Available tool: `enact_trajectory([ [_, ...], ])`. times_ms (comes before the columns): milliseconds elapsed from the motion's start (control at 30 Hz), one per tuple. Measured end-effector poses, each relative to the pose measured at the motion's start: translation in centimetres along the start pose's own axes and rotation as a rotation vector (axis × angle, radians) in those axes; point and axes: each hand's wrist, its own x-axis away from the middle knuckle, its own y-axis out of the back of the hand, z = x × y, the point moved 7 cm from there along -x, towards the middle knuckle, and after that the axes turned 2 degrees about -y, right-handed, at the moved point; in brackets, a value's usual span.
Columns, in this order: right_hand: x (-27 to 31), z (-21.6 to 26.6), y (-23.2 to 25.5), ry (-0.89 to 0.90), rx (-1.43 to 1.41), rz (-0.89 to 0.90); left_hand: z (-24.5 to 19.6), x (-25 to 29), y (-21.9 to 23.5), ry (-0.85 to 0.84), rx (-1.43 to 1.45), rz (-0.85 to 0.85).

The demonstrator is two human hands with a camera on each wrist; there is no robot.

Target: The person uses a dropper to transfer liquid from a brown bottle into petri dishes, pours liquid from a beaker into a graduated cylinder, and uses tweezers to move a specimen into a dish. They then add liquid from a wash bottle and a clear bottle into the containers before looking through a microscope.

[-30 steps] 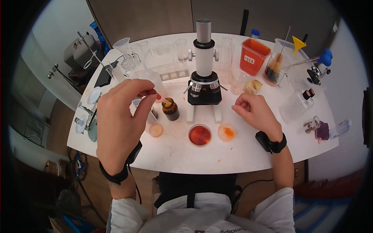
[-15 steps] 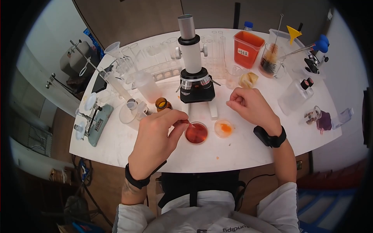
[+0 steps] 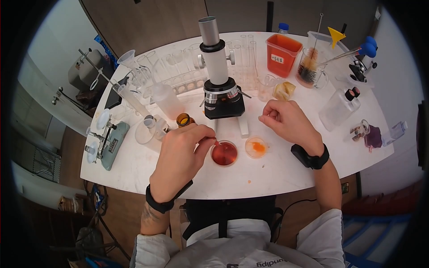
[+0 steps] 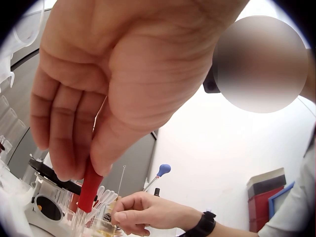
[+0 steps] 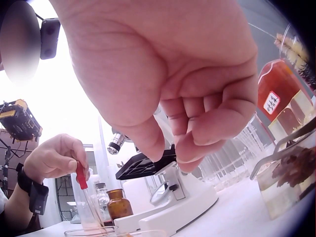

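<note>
My left hand (image 3: 181, 149) pinches the red rubber bulb of a glass dropper (image 4: 91, 190) between thumb and fingertips. In the right wrist view the dropper's glass tube slants down to a dish rim. Below those fingertips lies a petri dish of dark red liquid (image 3: 224, 154). Beside it sits a second petri dish (image 3: 256, 148) with an orange blot. An uncapped amber bottle (image 5: 118, 203) stands behind the left hand. My right hand (image 3: 289, 121) hovers over the table right of the microscope (image 3: 218, 67), fingers loosely curled and holding nothing.
A balance scale (image 3: 115, 145), a plastic bottle (image 3: 168, 102) and a clear cylinder (image 3: 133, 102) stand on the left. Glassware lines the back. On the right are an orange container (image 3: 283, 56), a beaker with brushes (image 3: 308, 73) and a clear bottle with dark caps (image 3: 336, 109).
My left hand has carried the dropper from the amber bottle's mouth rightward and down to the dish of red liquid. The right hand has barely moved; the head view has shifted slightly.
</note>
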Motion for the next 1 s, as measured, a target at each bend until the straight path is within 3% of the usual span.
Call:
enact_trajectory([
  [1000,0.1,0.0,-0.5,0.037,0.021,0.005,-0.8,-0.1,0.8,0.011,0.013,0.012],
])
